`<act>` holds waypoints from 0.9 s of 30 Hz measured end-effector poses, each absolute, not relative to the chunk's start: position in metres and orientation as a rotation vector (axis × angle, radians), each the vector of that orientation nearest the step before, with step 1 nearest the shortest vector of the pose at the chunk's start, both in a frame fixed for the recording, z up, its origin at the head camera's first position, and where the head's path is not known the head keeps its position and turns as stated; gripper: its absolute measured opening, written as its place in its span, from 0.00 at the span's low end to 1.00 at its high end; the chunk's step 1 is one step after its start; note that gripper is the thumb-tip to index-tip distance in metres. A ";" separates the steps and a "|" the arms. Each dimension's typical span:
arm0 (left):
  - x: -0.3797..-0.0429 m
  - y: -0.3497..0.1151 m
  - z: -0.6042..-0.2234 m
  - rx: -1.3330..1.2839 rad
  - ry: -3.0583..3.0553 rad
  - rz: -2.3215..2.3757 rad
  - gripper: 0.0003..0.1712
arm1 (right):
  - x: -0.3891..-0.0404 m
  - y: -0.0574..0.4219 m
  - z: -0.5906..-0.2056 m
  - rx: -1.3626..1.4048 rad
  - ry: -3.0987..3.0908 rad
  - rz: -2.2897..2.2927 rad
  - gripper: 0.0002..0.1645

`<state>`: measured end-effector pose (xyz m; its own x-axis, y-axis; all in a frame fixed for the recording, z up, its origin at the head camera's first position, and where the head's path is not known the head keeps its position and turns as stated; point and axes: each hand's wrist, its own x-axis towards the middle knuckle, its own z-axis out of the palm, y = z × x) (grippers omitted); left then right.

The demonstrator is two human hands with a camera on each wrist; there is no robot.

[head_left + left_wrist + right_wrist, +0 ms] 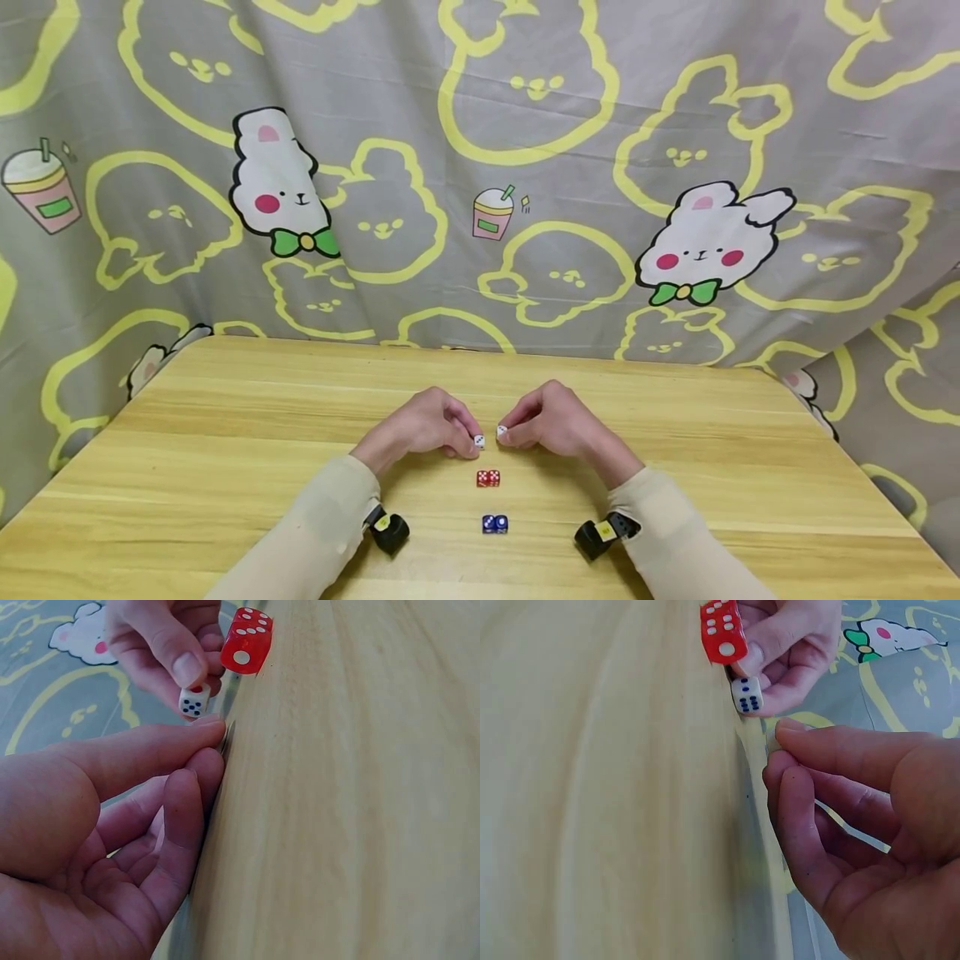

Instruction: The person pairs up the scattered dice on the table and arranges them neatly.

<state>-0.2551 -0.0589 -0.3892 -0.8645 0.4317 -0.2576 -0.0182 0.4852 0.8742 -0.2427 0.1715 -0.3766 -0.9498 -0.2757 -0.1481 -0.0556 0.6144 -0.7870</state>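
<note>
Between thumb and fingertips, my left hand [435, 423] pinches a white die [479, 442] with dark pips, low over the table. My right hand [555, 421] pinches a second white die [502, 432] facing it, a small gap apart. In the left wrist view the right hand's white die [193, 700] shows a five, while the left hand's own die is hidden behind its fingers. The right wrist view shows the left hand's white die [747, 695] with a six on one face. Nearer me, two red dice [488, 478] sit side by side.
Closest to me on the wooden table [225, 467], two blue dice [495, 524] stand side by side between my forearms. A black camera is strapped to each wrist. Behind the table's far edge hangs a grey curtain [405, 108] with yellow cartoon outlines.
</note>
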 end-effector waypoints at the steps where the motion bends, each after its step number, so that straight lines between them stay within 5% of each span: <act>1: -0.255 -0.059 -0.389 0.341 2.288 1.354 0.09 | -0.242 0.171 -0.377 -0.281 2.583 -1.247 0.07; 27: -0.255 -0.059 -0.388 0.360 2.295 1.357 0.09 | -0.244 0.167 -0.387 -0.364 2.567 -1.171 0.05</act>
